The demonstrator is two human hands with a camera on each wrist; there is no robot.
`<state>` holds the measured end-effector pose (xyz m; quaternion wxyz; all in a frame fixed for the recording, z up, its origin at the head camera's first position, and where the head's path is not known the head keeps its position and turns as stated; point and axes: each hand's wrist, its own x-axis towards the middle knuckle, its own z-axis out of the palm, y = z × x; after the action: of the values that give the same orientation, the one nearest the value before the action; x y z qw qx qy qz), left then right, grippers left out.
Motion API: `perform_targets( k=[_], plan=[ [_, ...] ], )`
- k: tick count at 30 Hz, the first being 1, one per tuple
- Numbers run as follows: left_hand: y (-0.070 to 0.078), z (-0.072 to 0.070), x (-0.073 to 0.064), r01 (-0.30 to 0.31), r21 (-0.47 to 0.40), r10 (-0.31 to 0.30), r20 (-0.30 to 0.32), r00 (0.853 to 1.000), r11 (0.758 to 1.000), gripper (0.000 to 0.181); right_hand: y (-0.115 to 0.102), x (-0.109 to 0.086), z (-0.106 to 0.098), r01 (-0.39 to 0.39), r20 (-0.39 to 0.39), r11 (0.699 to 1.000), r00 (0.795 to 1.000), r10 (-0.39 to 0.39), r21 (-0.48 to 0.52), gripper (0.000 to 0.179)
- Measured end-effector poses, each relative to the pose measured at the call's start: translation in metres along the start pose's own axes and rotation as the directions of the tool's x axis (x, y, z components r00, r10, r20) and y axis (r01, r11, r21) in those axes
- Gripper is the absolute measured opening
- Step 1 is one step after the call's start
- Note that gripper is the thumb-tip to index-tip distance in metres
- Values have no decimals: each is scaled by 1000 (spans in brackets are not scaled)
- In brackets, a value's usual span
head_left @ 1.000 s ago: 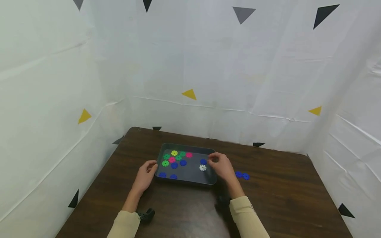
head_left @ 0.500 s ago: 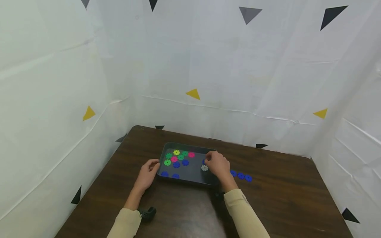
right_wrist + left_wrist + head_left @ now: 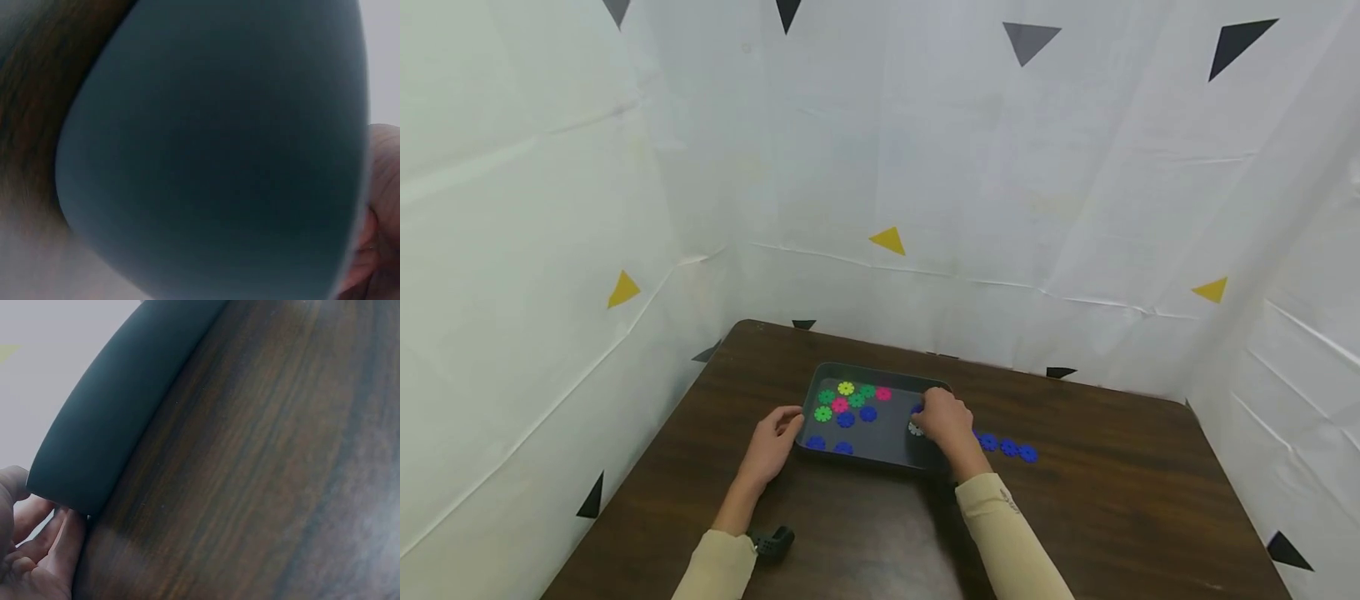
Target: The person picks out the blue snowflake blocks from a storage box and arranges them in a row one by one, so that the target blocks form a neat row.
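Observation:
A dark grey tray [image 3: 880, 459] lies on the table, bearing several flower-shaped plastic discs. My left hand [image 3: 771, 446] grips its left end, thumb at the rim and fingers against the outer wall, as the left wrist view also shows. My right hand [image 3: 946, 421] reaches over the right side with fingers bent down. Its fingertips are right at a white disc [image 3: 914, 429] and a blue disc [image 3: 917, 409], both partly covered; I cannot tell whether it pinches either. In the right wrist view the tray's wall [image 3: 212, 150] hides most of that hand.
Green, yellow, pink and blue discs, among them a yellow disc [image 3: 846, 388], cluster in the tray's left half. To the right of the tray, a row of blue discs [image 3: 1009, 447] lies on the brown table [image 3: 1112, 483]. White sheeting [image 3: 962, 167] stands behind and at both sides.
My right hand has moved slightly left and down toward the white disc, now covering part of it. More of the blue row shows beside my right arm. My left hand stays at the tray.

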<state>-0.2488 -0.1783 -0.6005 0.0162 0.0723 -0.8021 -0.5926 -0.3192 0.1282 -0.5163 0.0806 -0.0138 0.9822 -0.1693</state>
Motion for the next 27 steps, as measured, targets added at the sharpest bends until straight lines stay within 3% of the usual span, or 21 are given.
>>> perform_targets(
  k=[3, 6, 21, 27],
  plan=[
    [1, 0, -1, 6, 3, -7, 4, 1000, 1000, 44, -1, 1, 3, -9, 1, 1000, 1000, 9, -13, 45],
    [1, 0, -2, 0, 4, 0, 2, 1000, 1000, 44, -1, 2, 6, -13, -6, 999, 1000, 12, -44, 45],
    [2, 1, -2, -3, 12, 3, -13, 1000, 1000, 43, -5, 14, 6, -20, -18, 993, 1000, 18, -118, 21],
    [3, 1, -3, 0, 16, 0, -14, 1000, 1000, 44, -4, 15, 3, -41, 16, 996, 999, 42, -77, 38]
  ],
)
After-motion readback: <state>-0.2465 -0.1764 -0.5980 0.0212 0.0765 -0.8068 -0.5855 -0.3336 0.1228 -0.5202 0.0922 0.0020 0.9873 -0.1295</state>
